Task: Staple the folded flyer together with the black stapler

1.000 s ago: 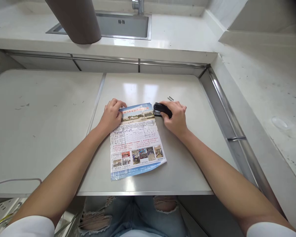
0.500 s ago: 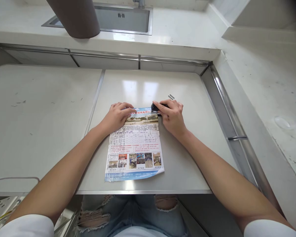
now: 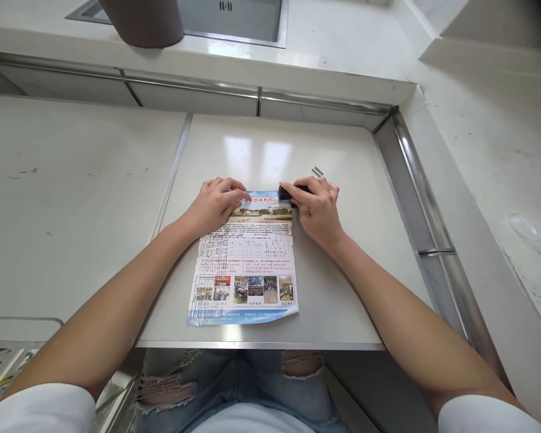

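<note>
A printed leaflet (image 3: 246, 264) with photos and red text lies flat on the white table (image 3: 270, 150) in front of me. My left hand (image 3: 214, 204) rests on its top left corner, fingers curled down and pressing the paper. My right hand (image 3: 315, 207) is closed over a black stapler (image 3: 288, 193), whose nose sits at the leaflet's top right corner. Most of the stapler is hidden under my fingers.
A small strip of staples (image 3: 316, 172) lies just beyond my right hand. A steel sink (image 3: 247, 24) and a brown cylinder (image 3: 142, 21) are on the raised counter behind. A metal rail (image 3: 421, 186) borders the table's right side.
The leaflet has turned from tilted to nearly straight. My right hand has closed down over the stapler, pushing it flatter onto the top right corner. The view has tipped downward.
</note>
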